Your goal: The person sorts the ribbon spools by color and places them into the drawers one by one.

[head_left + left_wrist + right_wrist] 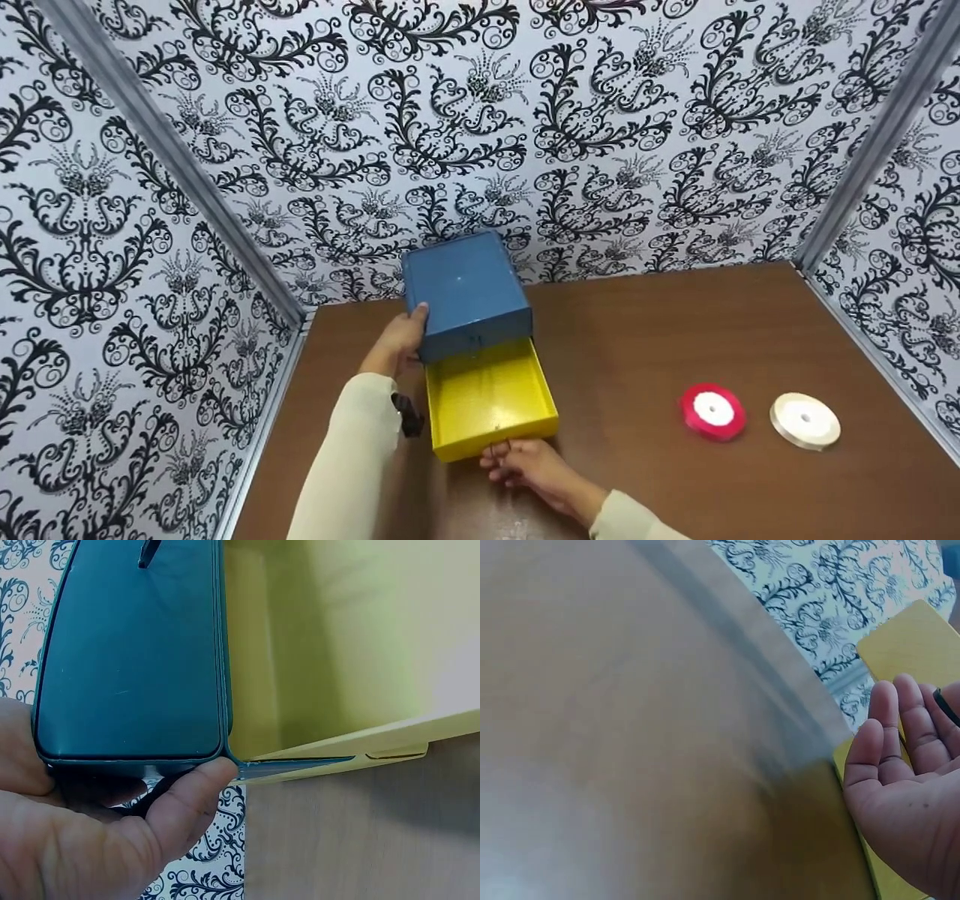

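A blue drawer box (469, 289) stands against the back wall, a small pull on its front. Below that front, a yellow drawer (487, 397) sticks far out, and its visible inside holds nothing. My left hand (401, 337) grips the box's left side near the front; in the left wrist view, the left hand (112, 832) has its thumb and fingers about the box's edge. At the drawer's front, my right hand (536, 469) pinches a thin dark pull with curled fingers. The right wrist view has the right hand (907, 787) beside the drawer's yellow front (900, 877).
A red ribbon roll (712, 411) and a cream ribbon roll (805, 421) lie on the right of the brown table (637, 352). Patterned walls (585, 150) enclose the table at the back and both sides.
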`<state>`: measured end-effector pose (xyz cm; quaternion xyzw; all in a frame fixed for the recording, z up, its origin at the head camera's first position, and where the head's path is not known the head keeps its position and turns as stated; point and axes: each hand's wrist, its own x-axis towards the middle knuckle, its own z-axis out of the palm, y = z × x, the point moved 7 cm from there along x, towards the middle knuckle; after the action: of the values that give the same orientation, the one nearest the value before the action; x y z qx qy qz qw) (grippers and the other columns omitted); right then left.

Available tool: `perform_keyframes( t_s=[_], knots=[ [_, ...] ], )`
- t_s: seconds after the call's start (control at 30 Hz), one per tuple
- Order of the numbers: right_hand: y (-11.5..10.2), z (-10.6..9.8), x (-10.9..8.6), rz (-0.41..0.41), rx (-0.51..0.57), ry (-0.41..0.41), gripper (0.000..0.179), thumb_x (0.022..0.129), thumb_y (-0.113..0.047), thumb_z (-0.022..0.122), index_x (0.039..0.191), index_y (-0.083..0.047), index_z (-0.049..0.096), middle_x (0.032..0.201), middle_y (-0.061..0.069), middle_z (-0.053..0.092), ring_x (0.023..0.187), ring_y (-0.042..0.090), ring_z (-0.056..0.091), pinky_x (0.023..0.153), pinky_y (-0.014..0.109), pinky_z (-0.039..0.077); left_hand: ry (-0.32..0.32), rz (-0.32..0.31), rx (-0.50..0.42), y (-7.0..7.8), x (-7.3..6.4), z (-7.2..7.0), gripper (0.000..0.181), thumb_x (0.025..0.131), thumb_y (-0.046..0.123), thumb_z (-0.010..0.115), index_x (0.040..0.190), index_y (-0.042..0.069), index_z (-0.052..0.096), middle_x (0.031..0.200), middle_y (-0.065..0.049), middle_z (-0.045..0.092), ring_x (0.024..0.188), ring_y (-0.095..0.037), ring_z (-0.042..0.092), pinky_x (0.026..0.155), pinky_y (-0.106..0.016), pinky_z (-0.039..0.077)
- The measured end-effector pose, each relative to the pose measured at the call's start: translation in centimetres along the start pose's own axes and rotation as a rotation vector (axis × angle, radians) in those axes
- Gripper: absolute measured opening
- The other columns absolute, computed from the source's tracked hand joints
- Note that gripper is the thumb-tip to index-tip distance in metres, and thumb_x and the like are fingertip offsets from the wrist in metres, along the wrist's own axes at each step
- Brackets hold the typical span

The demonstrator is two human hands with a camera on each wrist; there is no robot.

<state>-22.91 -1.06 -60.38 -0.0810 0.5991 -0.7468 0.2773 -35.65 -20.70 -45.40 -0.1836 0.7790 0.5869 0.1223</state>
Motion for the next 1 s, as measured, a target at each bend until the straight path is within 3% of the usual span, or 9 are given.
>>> perform_keyframes(
  t_s=[0.1,0.33,0.5,0.6,0.7,0.8,0.93,1.0],
  knots=[
    [0.5,0.0,-0.8,-0.008,0.01,-0.015,0.027,0.083,-0.006,0.053,0.105,0.004,0.063,0.103,0.015,0.065,0.084,0.023,0.063,0.072,0.033,0.052,0.002,0.007,0.01,0.2,0.0,-0.1,0.062,0.097,0.046,0.034,0.141,0.003,0.026,0.13,-0.024,0.041,0.109,-0.039,0.051,0.087,-0.05,0.046],
    [0.8,-0.1,-2.2,-0.021,0.0,-0.067,0.026,0.084,-0.006,0.051,0.104,0.005,0.063,0.103,0.015,0.065,0.084,0.021,0.063,0.068,0.029,0.051,0.042,0.063,0.266,1.0,-0.1,-0.4,0.065,0.099,0.047,0.027,0.14,-0.004,0.029,0.14,-0.023,0.034,0.127,-0.035,0.034,0.104,-0.046,0.03],
    [1.5,-0.5,-2.5,0.001,-0.042,-0.075,0.024,0.086,-0.007,0.051,0.103,0.004,0.063,0.101,0.014,0.066,0.082,0.02,0.062,0.065,0.028,0.051,0.049,0.068,0.249,0.8,0.1,-0.6,0.065,0.098,0.047,0.028,0.141,-0.003,0.028,0.141,-0.023,0.033,0.126,-0.035,0.035,0.099,-0.048,0.036],
    [1.5,-0.9,-2.8,-0.011,-0.143,-0.091,0.022,0.089,-0.011,0.052,0.102,0.002,0.064,0.098,0.013,0.066,0.08,0.02,0.062,0.063,0.028,0.05,0.046,0.06,0.228,0.6,0.1,-0.6,0.066,0.098,0.047,0.029,0.141,-0.003,0.027,0.14,-0.024,0.033,0.123,-0.035,0.038,0.092,-0.048,0.043],
    [0.1,-1.3,-3.6,-0.151,-0.376,-0.144,0.023,0.092,-0.017,0.054,0.104,0.0,0.064,0.099,0.011,0.066,0.083,0.018,0.062,0.066,0.027,0.05,0.045,0.061,0.236,0.4,0.0,-0.6,0.067,0.098,0.048,0.029,0.141,-0.003,0.027,0.141,-0.024,0.031,0.124,-0.036,0.036,0.094,-0.048,0.042],
    [-2.5,-1.8,-5.3,-0.428,-0.72,-0.169,0.023,0.092,-0.021,0.057,0.107,-0.005,0.065,0.102,0.005,0.066,0.09,0.013,0.06,0.074,0.027,0.05,0.052,0.071,0.254,0.5,0.0,-0.7,0.067,0.098,0.047,0.028,0.141,-0.005,0.026,0.142,-0.024,0.03,0.128,-0.036,0.032,0.102,-0.047,0.033],
    [-6.3,-3.4,-8.5,-0.795,-1.052,-0.111,0.023,0.088,-0.018,0.063,0.109,-0.008,0.064,0.104,0.001,0.064,0.095,0.014,0.059,0.08,0.032,0.049,0.065,0.088,0.251,0.7,0.0,-0.6,0.066,0.099,0.045,0.029,0.141,-0.006,0.026,0.142,-0.025,0.03,0.129,-0.036,0.03,0.105,-0.045,0.028],
    [-8.0,-4.9,-9.9,-0.888,-1.134,-0.069,0.027,0.084,-0.014,0.068,0.109,-0.008,0.064,0.104,0.002,0.064,0.096,0.016,0.059,0.08,0.033,0.049,0.056,0.088,0.233,0.7,0.0,-0.4,0.066,0.099,0.045,0.03,0.14,-0.006,0.026,0.141,-0.026,0.032,0.126,-0.037,0.034,0.102,-0.046,0.033]
  ],
)
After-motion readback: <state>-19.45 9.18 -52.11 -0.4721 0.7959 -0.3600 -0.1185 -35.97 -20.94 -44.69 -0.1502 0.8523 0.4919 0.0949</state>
